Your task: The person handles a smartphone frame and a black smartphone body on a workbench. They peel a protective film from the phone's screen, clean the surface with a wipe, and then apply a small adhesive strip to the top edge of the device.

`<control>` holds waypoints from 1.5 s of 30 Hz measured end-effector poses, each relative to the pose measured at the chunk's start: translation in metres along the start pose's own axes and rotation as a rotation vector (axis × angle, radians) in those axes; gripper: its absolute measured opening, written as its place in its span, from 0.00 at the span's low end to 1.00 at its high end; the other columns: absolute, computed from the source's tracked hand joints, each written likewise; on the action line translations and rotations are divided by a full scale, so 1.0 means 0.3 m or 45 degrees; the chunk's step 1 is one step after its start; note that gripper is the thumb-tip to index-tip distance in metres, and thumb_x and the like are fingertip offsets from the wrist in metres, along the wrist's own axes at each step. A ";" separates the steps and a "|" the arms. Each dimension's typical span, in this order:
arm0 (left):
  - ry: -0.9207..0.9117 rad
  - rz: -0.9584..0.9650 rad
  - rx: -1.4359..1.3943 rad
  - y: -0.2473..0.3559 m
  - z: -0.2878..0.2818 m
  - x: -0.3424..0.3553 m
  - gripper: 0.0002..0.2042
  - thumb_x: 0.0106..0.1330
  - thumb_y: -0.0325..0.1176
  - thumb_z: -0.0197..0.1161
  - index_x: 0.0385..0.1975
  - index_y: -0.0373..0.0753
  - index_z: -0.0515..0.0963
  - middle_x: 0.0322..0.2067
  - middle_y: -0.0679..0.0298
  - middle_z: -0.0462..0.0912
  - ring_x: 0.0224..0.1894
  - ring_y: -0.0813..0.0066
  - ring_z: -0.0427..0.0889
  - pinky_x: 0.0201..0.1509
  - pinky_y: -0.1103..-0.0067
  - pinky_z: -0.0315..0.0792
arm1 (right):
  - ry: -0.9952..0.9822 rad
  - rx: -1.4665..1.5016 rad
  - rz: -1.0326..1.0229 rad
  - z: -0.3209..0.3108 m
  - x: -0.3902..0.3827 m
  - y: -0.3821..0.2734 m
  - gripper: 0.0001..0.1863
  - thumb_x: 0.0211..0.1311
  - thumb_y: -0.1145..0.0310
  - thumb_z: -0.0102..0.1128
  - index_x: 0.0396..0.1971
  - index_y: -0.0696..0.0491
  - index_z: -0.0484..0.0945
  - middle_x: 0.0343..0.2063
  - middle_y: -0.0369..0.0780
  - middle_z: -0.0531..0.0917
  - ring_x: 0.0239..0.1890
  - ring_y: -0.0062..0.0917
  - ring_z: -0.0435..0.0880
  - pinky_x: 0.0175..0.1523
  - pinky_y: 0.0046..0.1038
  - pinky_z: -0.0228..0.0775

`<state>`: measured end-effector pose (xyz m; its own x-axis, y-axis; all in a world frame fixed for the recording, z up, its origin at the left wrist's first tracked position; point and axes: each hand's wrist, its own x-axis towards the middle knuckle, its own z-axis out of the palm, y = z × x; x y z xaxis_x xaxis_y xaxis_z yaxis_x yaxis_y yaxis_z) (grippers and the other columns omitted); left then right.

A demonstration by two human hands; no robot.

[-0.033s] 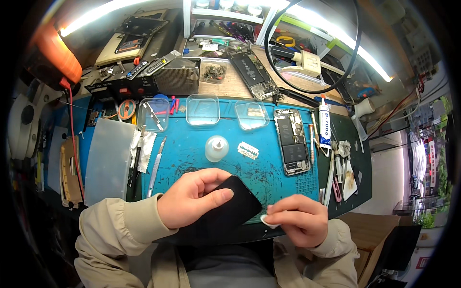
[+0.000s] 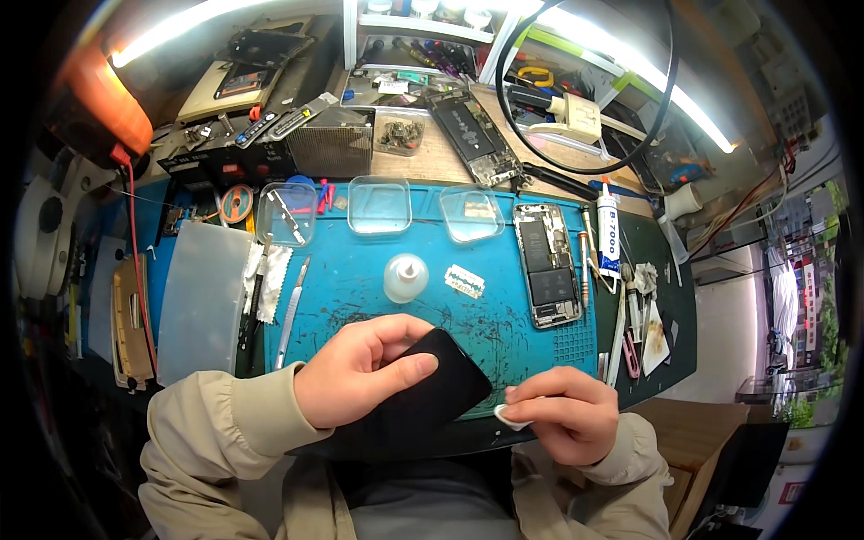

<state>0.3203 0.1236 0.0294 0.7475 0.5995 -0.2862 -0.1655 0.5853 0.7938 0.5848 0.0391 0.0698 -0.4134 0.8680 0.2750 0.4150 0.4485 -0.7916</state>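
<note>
My left hand grips a black phone screen panel, thumb across its dark face, holding it tilted at the near edge of the blue work mat. My right hand pinches a small white pick at the panel's lower right corner. An opened phone body with its battery showing lies flat on the right part of the mat. A small clear bottle and a razor blade sit in the mat's middle.
Three clear plastic trays line the mat's far edge. A glue tube and tweezers lie at the right. A frosted sheet and a metal tool lie at the left. Another opened phone and electronic gear crowd the back.
</note>
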 end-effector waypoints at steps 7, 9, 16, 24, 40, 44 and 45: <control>-0.025 -0.063 0.088 0.011 0.026 -0.005 0.12 0.71 0.26 0.60 0.52 0.32 0.71 0.44 0.63 0.83 0.46 0.83 0.80 0.51 0.83 0.75 | 0.256 -0.012 0.061 0.044 -0.008 0.027 0.23 0.48 0.92 0.59 0.44 0.57 0.84 0.41 0.43 0.81 0.38 0.29 0.84 0.40 0.25 0.78; -0.017 -0.077 0.067 0.017 0.022 -0.003 0.13 0.71 0.26 0.60 0.52 0.32 0.71 0.44 0.62 0.83 0.46 0.82 0.81 0.50 0.83 0.75 | 0.267 -0.024 0.062 0.058 -0.007 0.035 0.23 0.48 0.92 0.60 0.44 0.57 0.84 0.41 0.43 0.81 0.38 0.29 0.84 0.41 0.25 0.78; -0.016 -0.068 0.063 0.014 0.018 -0.004 0.12 0.71 0.25 0.59 0.52 0.31 0.70 0.44 0.61 0.83 0.47 0.80 0.81 0.51 0.82 0.76 | 0.318 -0.095 0.056 0.070 -0.008 0.049 0.23 0.48 0.91 0.60 0.45 0.57 0.84 0.42 0.44 0.81 0.40 0.29 0.85 0.43 0.26 0.80; -0.003 -0.071 0.027 0.012 0.018 -0.004 0.13 0.71 0.24 0.58 0.52 0.32 0.69 0.45 0.60 0.83 0.48 0.80 0.81 0.53 0.81 0.76 | 0.391 -0.090 0.089 0.073 -0.013 0.056 0.23 0.50 0.91 0.59 0.46 0.57 0.83 0.43 0.44 0.81 0.41 0.30 0.85 0.44 0.26 0.80; 0.136 -0.068 -0.205 -0.013 0.046 -0.022 0.14 0.72 0.26 0.58 0.54 0.35 0.66 0.44 0.64 0.82 0.44 0.84 0.79 0.48 0.84 0.74 | 0.429 -0.281 -0.001 0.158 0.013 0.035 0.24 0.48 0.91 0.62 0.47 0.58 0.82 0.42 0.43 0.80 0.38 0.31 0.84 0.39 0.26 0.79; 0.169 -0.018 -0.128 -0.013 0.031 -0.019 0.15 0.72 0.26 0.58 0.55 0.36 0.65 0.42 0.65 0.82 0.42 0.86 0.79 0.46 0.86 0.73 | 0.346 -0.303 -0.037 0.180 -0.011 0.008 0.24 0.46 0.90 0.64 0.46 0.58 0.83 0.40 0.42 0.81 0.37 0.31 0.84 0.39 0.26 0.79; 0.166 0.002 -0.087 -0.017 0.021 -0.019 0.15 0.72 0.26 0.58 0.55 0.36 0.65 0.42 0.65 0.82 0.41 0.86 0.78 0.45 0.86 0.72 | 0.327 -0.287 -0.065 0.192 -0.013 -0.004 0.23 0.45 0.89 0.65 0.46 0.58 0.83 0.38 0.41 0.81 0.36 0.31 0.85 0.39 0.26 0.79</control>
<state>0.3209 0.1137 0.0302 0.6580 0.6637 -0.3559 -0.2131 0.6174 0.7573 0.5392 0.0231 0.0382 -0.2327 0.8559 0.4618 0.5795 0.5033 -0.6409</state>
